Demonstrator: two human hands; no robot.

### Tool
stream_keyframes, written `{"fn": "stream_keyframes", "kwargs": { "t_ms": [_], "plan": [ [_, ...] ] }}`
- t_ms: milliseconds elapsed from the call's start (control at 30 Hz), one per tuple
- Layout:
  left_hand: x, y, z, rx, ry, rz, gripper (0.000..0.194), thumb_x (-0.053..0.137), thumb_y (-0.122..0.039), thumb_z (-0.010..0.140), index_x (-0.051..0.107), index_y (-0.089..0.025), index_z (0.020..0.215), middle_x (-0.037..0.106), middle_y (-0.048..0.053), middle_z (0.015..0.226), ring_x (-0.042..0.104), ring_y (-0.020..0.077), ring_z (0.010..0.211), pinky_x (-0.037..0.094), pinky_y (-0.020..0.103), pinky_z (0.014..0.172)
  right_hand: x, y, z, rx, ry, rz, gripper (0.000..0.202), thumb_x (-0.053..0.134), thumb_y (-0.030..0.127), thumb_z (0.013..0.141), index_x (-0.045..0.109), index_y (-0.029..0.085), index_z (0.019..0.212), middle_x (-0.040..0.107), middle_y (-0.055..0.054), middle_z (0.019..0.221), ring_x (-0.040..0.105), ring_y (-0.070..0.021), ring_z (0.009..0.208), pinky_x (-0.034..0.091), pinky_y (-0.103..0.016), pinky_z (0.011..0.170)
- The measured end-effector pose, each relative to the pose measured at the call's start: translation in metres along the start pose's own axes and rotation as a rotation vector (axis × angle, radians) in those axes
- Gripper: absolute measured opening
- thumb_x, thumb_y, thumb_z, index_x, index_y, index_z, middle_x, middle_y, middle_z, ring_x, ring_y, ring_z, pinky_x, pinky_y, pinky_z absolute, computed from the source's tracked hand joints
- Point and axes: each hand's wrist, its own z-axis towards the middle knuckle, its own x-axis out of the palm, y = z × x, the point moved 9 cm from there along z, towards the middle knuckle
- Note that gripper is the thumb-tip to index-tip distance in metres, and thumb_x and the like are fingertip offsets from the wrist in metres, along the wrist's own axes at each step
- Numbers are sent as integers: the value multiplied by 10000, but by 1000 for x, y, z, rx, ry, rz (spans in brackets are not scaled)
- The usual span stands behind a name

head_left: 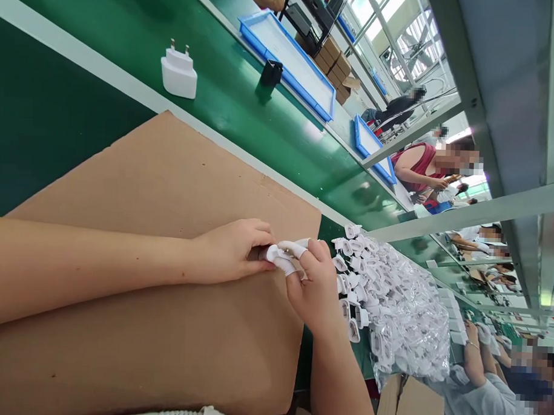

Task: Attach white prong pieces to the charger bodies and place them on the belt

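Note:
Over the brown cardboard sheet [178, 186], my two hands meet at a small white plastic part [272, 253]. My left hand [237, 248] comes in from the left and pinches the part between thumb and fingers. From the lower right reaches my right hand [313, 281], with white coverings on its thumb and finger; these fingertips close on the part's right side. The part is mostly hidden by the fingers. Just right of my right hand lies a heap of white plastic housings [354, 277], next to a clear plastic bag [410, 303] full of similar pieces.
A white plug adapter [178, 74] and a black piece [271, 73] stand on the green belt [217, 87]. Blue-rimmed trays [291, 66] lie beyond. A metal post [477, 211] crosses the right side. An open carton [411, 403] sits lower right; other people sit at the right.

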Motion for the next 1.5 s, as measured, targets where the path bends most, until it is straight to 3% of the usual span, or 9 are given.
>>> {"fn": "stream_keyframes", "kwargs": {
  "t_ms": [100, 300, 433, 600, 833, 1100, 1500],
  "plan": [
    [1, 1, 1, -3, 8, 8, 285, 596, -470, 922, 709, -211, 881, 675, 67, 944, 631, 239, 885, 498, 343, 769, 3, 5, 1, -19, 19, -68, 275, 499, -36, 765, 581, 224, 801, 520, -52, 818, 464, -230, 778, 378, -345, 630],
    [0, 0, 1, -10, 13, 16, 270, 618, -452, 916, 709, -205, 856, 661, 64, 918, 622, 242, 872, 478, 350, 755, -8, 10, 0, -23, -77, -11, 321, 488, 22, 912, 653, 207, 1117, 596, -68, 903, 513, -232, 844, 432, -355, 701],
    [-1, 1, 1, -36, 26, 21, 303, 594, -465, 919, 714, -189, 876, 655, 74, 934, 616, 242, 874, 467, 353, 741, -3, 9, 1, -26, -51, -40, 316, 463, -31, 846, 636, 200, 975, 546, -52, 832, 472, -224, 794, 398, -332, 655],
    [0, 1, 1, -29, 28, 12, 329, 586, -475, 913, 715, -179, 856, 646, 73, 909, 605, 234, 850, 449, 354, 725, 0, 14, 4, -74, -26, -105, 289, 465, -61, 735, 466, 228, 744, 477, -43, 784, 411, -217, 754, 337, -330, 620],
    [1, -1, 1, -21, 28, 5, 316, 587, -464, 921, 714, -181, 863, 646, 68, 917, 606, 225, 848, 442, 341, 719, 2, 15, 8, -96, 51, -104, 301, 458, -60, 704, 480, 225, 798, 479, -42, 807, 428, -219, 780, 355, -331, 634],
    [1, -2, 1, 24, 19, 34, 229, 638, -385, 919, 699, -180, 838, 636, 59, 883, 598, 222, 834, 433, 329, 717, -1, 26, 3, -133, -19, -237, 314, 453, -53, 744, 373, 248, 706, 451, -44, 780, 381, -216, 731, 320, -347, 609],
    [1, 0, 1, 0, -7, 18, 238, 656, -392, 903, 688, -190, 782, 627, 59, 858, 593, 227, 817, 426, 327, 690, 5, 11, 7, -31, 12, -96, 282, 468, -44, 708, 425, 233, 732, 463, -30, 779, 411, -206, 747, 333, -322, 612]
  ]
}}
